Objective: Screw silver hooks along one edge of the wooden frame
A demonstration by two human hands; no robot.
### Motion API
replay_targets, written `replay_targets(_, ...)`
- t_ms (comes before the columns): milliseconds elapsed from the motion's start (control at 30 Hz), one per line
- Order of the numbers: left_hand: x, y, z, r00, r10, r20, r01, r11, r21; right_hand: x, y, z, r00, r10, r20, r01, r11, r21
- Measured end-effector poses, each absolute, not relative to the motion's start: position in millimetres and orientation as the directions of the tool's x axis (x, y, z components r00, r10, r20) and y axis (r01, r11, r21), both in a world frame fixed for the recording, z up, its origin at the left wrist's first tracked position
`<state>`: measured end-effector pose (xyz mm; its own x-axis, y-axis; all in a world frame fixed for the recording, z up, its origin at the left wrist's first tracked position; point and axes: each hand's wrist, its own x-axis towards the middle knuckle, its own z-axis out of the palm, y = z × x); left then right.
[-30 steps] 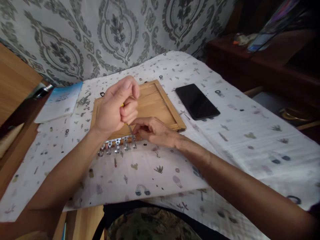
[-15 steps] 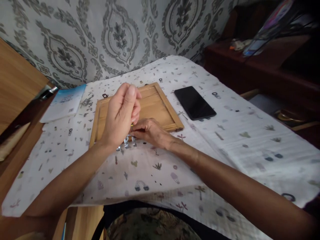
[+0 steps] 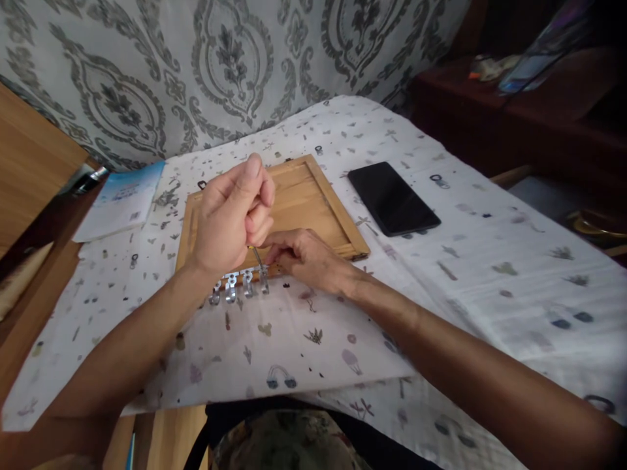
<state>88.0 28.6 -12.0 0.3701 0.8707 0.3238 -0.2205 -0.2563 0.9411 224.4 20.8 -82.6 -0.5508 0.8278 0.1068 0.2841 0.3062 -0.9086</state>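
Observation:
My left hand [image 3: 234,219] is closed in a fist, thumb up, around a screwdriver whose handle is hidden. The thin metal shaft of the screwdriver [image 3: 257,256] points down out of the fist at a strip of metal hooks [image 3: 247,281]. Several hooks hang along the near edge of a framed wooden board [image 3: 313,209], which lies flat. Beside the shaft, my right hand [image 3: 311,258] rests low at that edge with its fingers bent and closed. What lies between those fingertips is hidden.
A black phone [image 3: 394,199] lies right of the board on the patterned white cloth [image 3: 337,339]. A blue and white booklet [image 3: 120,202] is at the left edge. Behind stands a wall with ornate wallpaper [image 3: 232,65]; a dark red cabinet [image 3: 455,111] is at the right.
My right fingers have shifted slightly away from my left hand, and more of the screwdriver shaft and hooks shows. The left fist is still closed. The view has moved a little.

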Motion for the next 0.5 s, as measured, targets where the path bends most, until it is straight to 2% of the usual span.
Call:
replay_targets(100,83.3,30.6,-9.9,0.466,0.839,0.28,-0.214,-0.2,0.956,224.0,20.1,-82.6,-0.549,0.828,0.113,0.258,0.297,-0.919)
replay_targets(267,75.0,34.3,-7.0,0.624,0.727,0.287,-0.226,-0.184,0.957,224.5,20.4,-84.4,-0.528,0.843,0.1,0.286,0.288,-0.914)
replay_targets(500,74.0,33.9,-6.3,0.648,0.706,0.286,-0.236,-0.171,0.957,224.4,22.1,-87.4,-0.532,0.835,0.137,0.271,0.322,-0.907)
